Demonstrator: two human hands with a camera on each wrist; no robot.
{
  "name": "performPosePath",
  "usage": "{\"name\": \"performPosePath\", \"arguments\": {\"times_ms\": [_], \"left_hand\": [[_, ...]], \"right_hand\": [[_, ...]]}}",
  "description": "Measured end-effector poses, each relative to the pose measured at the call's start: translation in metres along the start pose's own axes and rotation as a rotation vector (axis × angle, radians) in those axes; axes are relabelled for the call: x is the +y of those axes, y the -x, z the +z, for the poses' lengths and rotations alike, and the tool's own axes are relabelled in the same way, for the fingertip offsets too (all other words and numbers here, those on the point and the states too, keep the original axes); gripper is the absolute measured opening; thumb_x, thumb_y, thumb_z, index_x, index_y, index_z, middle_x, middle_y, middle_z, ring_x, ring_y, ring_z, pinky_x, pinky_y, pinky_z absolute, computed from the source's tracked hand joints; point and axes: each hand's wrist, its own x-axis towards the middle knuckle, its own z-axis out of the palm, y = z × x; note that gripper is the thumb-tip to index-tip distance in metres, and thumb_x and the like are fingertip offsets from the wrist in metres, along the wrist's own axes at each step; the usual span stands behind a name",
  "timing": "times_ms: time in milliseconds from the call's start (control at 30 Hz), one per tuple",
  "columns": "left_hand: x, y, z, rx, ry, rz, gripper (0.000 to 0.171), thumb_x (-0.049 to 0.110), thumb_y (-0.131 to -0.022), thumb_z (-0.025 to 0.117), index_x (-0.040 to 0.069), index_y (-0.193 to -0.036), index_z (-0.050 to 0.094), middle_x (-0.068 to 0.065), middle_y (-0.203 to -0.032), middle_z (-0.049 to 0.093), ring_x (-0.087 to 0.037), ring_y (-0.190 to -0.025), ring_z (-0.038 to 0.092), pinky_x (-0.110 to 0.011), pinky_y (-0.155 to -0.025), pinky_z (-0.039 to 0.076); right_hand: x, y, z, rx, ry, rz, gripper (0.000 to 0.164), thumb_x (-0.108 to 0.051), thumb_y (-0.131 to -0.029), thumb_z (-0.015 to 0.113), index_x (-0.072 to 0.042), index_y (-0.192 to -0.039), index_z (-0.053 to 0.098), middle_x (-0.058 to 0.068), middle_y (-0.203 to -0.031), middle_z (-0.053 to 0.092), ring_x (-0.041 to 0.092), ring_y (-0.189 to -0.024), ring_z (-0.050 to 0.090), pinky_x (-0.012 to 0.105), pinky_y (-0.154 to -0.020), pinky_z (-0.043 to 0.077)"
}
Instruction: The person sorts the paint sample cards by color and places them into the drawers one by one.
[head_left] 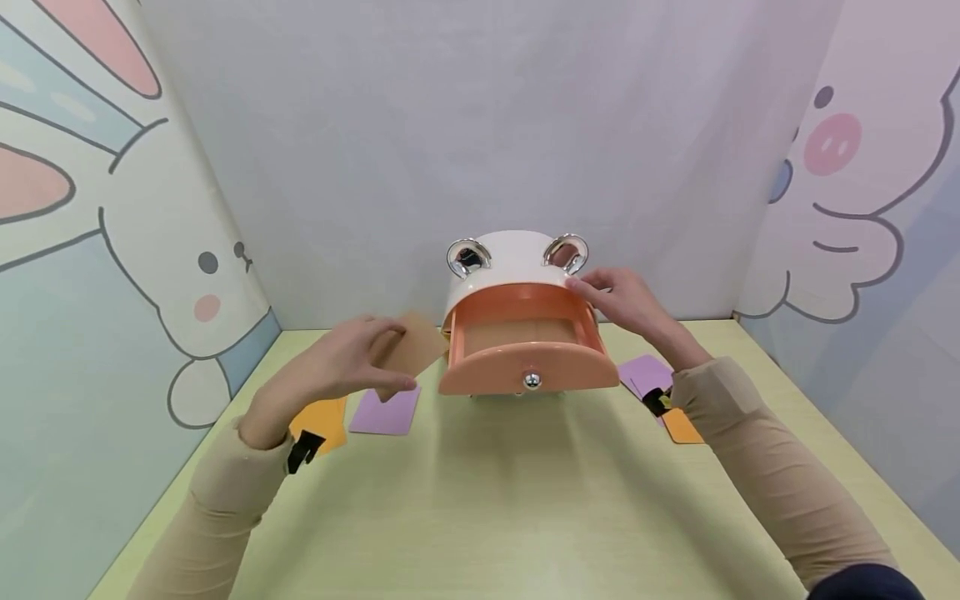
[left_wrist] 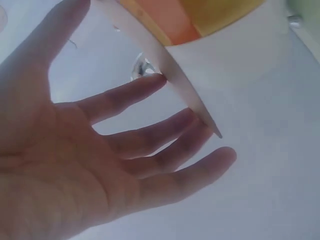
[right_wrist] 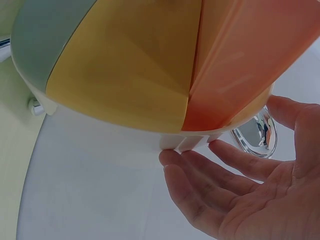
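Note:
A white storage box (head_left: 517, 248) with two shiny round ears stands on the table, its peach drawer (head_left: 487, 371) pulled out. Inside the drawer lies a flat brown piece (head_left: 521, 332). My left hand (head_left: 341, 358), left of the drawer, holds a brown card (head_left: 420, 346) by its edges between thumb and fingers; the card appears edge-on in the left wrist view. My right hand (head_left: 622, 300) touches the box's upper right, thumb at the front rim by the ear. In the right wrist view, its fingertips (right_wrist: 172, 156) rest against the white shell, fingers only slightly bent.
Left of the box lie a purple card (head_left: 386, 412) and an orange card (head_left: 330, 417), the latter partly behind the left wrist. More purple cards (head_left: 643, 371) and an orange card (head_left: 682, 427) lie by the right forearm. Walls with cartoon drawings enclose the pale table (head_left: 510, 517).

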Motion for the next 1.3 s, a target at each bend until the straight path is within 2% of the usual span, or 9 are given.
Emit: {"name": "performPosePath", "arguments": {"times_ms": [167, 400, 567, 800, 1000, 1300], "left_hand": [[0.015, -0.017, -0.006, 0.014, -0.012, 0.053, 0.069, 0.044, -0.077, 0.077, 0.008, -0.132, 0.055, -0.013, -0.125, 0.059, -0.029, -0.109, 0.054, -0.045, -0.089, 0.048], [0.033, -0.037, -0.013, 0.012, 0.012, 0.131, 0.072, 0.047, -0.076, 0.078, 0.010, -0.134, 0.054, -0.010, -0.130, 0.057, -0.028, -0.119, 0.052, -0.045, -0.098, 0.045], [0.040, -0.045, -0.017, 0.004, 0.026, 0.177, 0.070, 0.044, -0.077, 0.078, 0.012, -0.134, 0.054, -0.008, -0.129, 0.058, -0.026, -0.117, 0.053, -0.042, -0.099, 0.044], [0.049, -0.056, -0.017, -0.013, 0.030, 0.204, 0.070, 0.048, -0.077, 0.076, 0.015, -0.135, 0.054, -0.005, -0.131, 0.057, -0.022, -0.117, 0.052, -0.040, -0.099, 0.043], [0.055, -0.067, -0.013, -0.022, 0.017, 0.253, 0.067, 0.047, -0.077, 0.076, 0.013, -0.132, 0.056, -0.005, -0.126, 0.060, -0.021, -0.113, 0.054, -0.038, -0.097, 0.045], [0.065, -0.075, -0.012, -0.041, 0.034, 0.268, 0.065, 0.047, -0.078, 0.076, 0.014, -0.131, 0.057, -0.003, -0.130, 0.059, -0.020, -0.115, 0.053, -0.037, -0.099, 0.044]], "right_hand": [[0.001, 0.000, 0.001, 0.002, 0.004, -0.004, 0.057, -0.054, -0.095, 0.050, -0.005, -0.119, 0.065, 0.017, -0.118, 0.066, 0.033, -0.111, 0.057, 0.050, -0.091, 0.050], [0.003, -0.002, 0.002, 0.023, 0.001, -0.006, 0.057, -0.055, -0.094, 0.051, -0.006, -0.119, 0.066, 0.016, -0.117, 0.067, 0.032, -0.111, 0.058, 0.051, -0.090, 0.051], [0.004, -0.003, 0.004, 0.020, 0.006, -0.014, 0.058, -0.055, -0.094, 0.051, -0.005, -0.119, 0.066, 0.017, -0.117, 0.067, 0.033, -0.112, 0.058, 0.052, -0.090, 0.051], [0.003, -0.004, 0.003, 0.017, 0.003, -0.014, 0.057, -0.054, -0.094, 0.051, -0.005, -0.118, 0.066, 0.017, -0.116, 0.067, 0.032, -0.111, 0.058, 0.051, -0.089, 0.051], [0.002, -0.002, 0.002, 0.012, 0.001, -0.016, 0.054, -0.052, -0.095, 0.052, -0.005, -0.117, 0.067, 0.017, -0.116, 0.067, 0.032, -0.110, 0.058, 0.049, -0.089, 0.051], [0.003, -0.001, 0.002, 0.020, -0.004, -0.018, 0.055, -0.053, -0.094, 0.052, -0.005, -0.117, 0.067, 0.016, -0.115, 0.068, 0.031, -0.109, 0.058, 0.049, -0.087, 0.051]]}}
